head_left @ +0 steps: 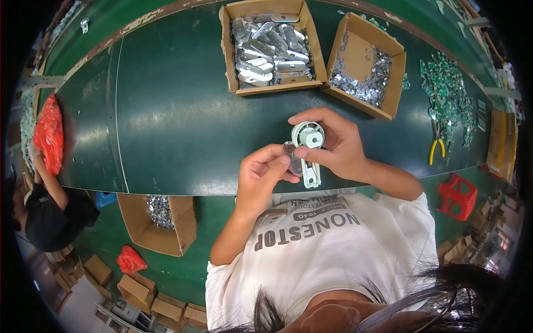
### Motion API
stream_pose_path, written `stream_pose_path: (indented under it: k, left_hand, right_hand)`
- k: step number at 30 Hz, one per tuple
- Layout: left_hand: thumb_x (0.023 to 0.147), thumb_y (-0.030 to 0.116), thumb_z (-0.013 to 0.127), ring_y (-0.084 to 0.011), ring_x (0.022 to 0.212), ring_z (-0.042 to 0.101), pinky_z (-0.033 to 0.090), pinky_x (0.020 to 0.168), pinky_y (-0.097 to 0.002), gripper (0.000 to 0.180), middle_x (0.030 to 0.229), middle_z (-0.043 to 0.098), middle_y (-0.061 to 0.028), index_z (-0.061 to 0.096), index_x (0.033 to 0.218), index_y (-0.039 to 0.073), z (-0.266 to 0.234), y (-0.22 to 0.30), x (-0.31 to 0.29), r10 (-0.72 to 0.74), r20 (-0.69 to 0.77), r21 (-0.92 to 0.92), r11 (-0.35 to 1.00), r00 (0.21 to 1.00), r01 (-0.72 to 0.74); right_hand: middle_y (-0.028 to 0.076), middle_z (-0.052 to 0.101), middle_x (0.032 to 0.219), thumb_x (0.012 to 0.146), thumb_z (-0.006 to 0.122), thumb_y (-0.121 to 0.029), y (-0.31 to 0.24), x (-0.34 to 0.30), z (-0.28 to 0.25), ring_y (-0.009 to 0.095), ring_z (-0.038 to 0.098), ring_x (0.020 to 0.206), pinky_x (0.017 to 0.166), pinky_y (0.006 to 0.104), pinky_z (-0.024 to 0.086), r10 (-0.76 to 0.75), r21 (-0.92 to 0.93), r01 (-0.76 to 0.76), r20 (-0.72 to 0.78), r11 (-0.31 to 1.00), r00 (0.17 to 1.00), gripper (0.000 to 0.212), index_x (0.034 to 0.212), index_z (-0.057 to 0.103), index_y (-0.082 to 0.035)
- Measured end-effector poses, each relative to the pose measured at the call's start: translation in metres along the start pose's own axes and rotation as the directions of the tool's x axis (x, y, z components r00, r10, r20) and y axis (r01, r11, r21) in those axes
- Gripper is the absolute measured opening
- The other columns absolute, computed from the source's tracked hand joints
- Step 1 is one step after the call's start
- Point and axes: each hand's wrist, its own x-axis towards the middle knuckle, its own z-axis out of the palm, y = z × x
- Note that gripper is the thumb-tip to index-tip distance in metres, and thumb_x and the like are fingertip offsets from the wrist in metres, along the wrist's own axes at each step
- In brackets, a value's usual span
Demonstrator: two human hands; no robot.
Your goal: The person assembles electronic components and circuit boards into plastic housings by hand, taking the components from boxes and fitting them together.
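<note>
Over the near edge of the green table, my right hand point(341, 145) grips a pale plastic housing point(312, 173) with a round, ringed head and a narrow straight body. The housing's round end points away from me. Close on its left, my left hand point(260, 176) pinches a small clear or shiny piece point(288, 148) between thumb and fingers. This piece touches or nearly touches the housing's side; its exact kind cannot be made out. A darker, rounded part point(296, 166) shows between my left fingers and the housing body, partly hidden by them.
At the back of the green table point(166, 122) stand a carton of silvery elongated shells point(318, 41) and a carton of small metal bits point(395, 83). Yellow-handled pliers point(437, 149) lie by heaped green circuit boards point(444, 89). Another person point(47, 205) reaches toward a red bag point(50, 136) at left.
</note>
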Motion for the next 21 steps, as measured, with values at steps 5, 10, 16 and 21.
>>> stream_pose_path:
  k: [5, 10, 16, 21]
  left_hand:
    - [0.09, 0.011, 0.05, -0.0123, 0.076, 0.06, 0.054, 0.065, -0.0248, 0.022, 0.092, 0.062, -0.009, 0.059, 0.104, -0.005, 0.0, 0.001, -0.002, -0.018, -0.019, 0.052, 0.998, 1.0, 0.019]
    - [0.091, 0.013, 0.05, -0.011, 0.075, 0.06, 0.054, 0.065, -0.0238, 0.023, 0.092, 0.062, -0.009, 0.059, 0.103, -0.005, 0.001, 0.004, -0.003, -0.018, -0.048, 0.101, 0.995, 0.999, 0.022]
    - [0.091, 0.012, 0.052, -0.0102, 0.069, 0.06, 0.053, 0.063, -0.0224, 0.02, 0.084, 0.063, -0.0078, 0.061, 0.098, -0.005, -0.002, 0.004, -0.005, 0.007, -0.108, 0.239, 0.971, 0.994, 0.019]
    - [0.091, 0.011, 0.052, -0.0104, 0.069, 0.06, 0.052, 0.063, -0.022, 0.018, 0.083, 0.063, -0.0072, 0.061, 0.095, -0.005, -0.004, 0.0, -0.005, 0.028, -0.148, 0.219, 0.976, 0.989, 0.006]
  right_hand:
    - [0.001, 0.054, 0.091, 0.076, 0.068, 0.001, -0.004, 0.001, -0.004, 0.004, 0.052, 0.079, 0.065, 0.0182, 0.046, -0.025, -0.035, 0.024, -0.024, 0.999, 0.999, 0.04, 0.113, 0.052, -0.001]
    - [0.008, 0.044, 0.102, 0.075, 0.051, 0.004, -0.013, 0.002, -0.012, 0.011, 0.055, 0.074, 0.062, 0.0228, 0.048, 0.087, 0.047, -0.087, 0.0, 0.995, 0.996, 0.027, 0.102, 0.053, 0.001]
    - [0.012, 0.042, 0.102, 0.067, 0.06, 0.004, -0.023, 0.0, -0.012, 0.023, 0.044, 0.093, 0.076, 0.0289, 0.041, -0.357, -0.669, 0.479, 0.325, 0.568, 0.876, 0.028, 0.09, 0.068, -0.01]
    - [0.009, 0.049, 0.101, 0.072, 0.07, -0.01, -0.015, -0.004, -0.004, 0.024, 0.054, 0.071, 0.052, 0.0342, 0.045, -0.311, -0.774, 0.577, 0.499, 0.259, 0.809, 0.03, 0.101, 0.066, -0.012]
